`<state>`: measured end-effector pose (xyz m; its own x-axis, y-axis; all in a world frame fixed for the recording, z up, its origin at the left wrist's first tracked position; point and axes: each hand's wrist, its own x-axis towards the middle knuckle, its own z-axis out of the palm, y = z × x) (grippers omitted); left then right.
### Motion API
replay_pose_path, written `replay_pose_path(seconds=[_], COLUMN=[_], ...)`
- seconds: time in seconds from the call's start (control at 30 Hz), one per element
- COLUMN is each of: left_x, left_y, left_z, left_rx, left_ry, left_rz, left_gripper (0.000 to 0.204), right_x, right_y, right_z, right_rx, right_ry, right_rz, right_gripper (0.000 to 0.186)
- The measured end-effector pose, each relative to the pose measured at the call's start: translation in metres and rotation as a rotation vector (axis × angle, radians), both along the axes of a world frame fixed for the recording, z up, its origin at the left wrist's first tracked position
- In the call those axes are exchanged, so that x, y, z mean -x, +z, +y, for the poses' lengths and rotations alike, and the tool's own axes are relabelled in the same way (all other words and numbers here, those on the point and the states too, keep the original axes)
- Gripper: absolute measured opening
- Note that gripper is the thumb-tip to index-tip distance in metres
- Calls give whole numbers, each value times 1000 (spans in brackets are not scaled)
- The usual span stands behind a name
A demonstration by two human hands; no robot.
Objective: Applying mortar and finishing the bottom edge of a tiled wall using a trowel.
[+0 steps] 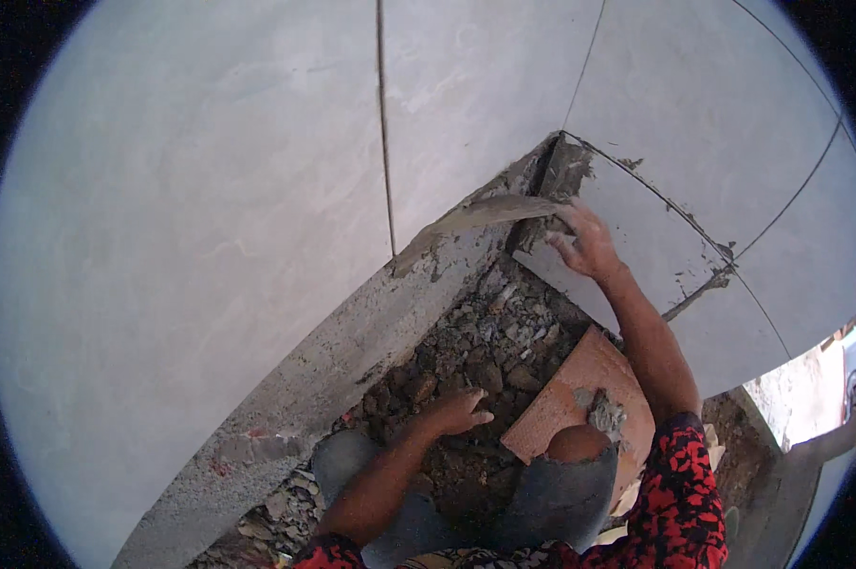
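My right hand (587, 245) reaches into the inner corner where two tiled walls meet. Its fingertips are at the right end of a long, narrow grey strip (492, 211), seemingly gripping it; the strip's exact kind is unclear. It lies along the lower edge of the left tiled wall (229, 180), and wet mortar (568, 169) is smeared beside it in the corner. Lower down, my left hand (456, 412) hangs over the rubble (489, 351), holding nothing, its thumb apart from loosely bent fingers.
A reddish tile (579, 379) with a lump of mortar (606, 414) lies beside my knee (561, 484). Rough concrete (352, 332) runs below the left wall. Mortar spots mark the right tiled wall (636, 218). A ledge (788, 493) stands at the lower right.
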<state>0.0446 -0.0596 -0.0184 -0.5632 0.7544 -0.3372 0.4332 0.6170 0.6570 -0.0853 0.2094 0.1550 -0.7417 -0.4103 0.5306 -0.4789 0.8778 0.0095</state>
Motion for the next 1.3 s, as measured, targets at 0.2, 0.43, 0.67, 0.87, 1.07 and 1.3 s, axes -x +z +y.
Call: replay_pose_path(seconds=[0.2, 0.43, 0.67, 0.87, 1.07, 1.3], left_x=[1, -2, -6, -8, -12, -12], left_y=[12, 9, 7, 4, 14, 10], left_z=[-2, 7, 1, -14, 5, 3], left_rx=[5, 51, 31, 63, 120, 131], left_ry=[-6, -28, -34, -36, -51, -23], left_rz=[-62, -56, -57, -7, -31, -34], left_gripper=[70, 70, 68, 67, 69, 72], right_x=[-6, -21, -39, -26, 20, 26], right_y=[-25, -94, -112, -94, -114, -115], right_z=[42, -3, -109, -102, -64, -69], right_rx=[261, 360, 581, 859, 946, 1083], right_ry=[-169, 113, 196, -20, -224, -298], right_rz=[14, -188, -234, -308, -261, -195], right_gripper=[43, 41, 42, 54, 64, 67])
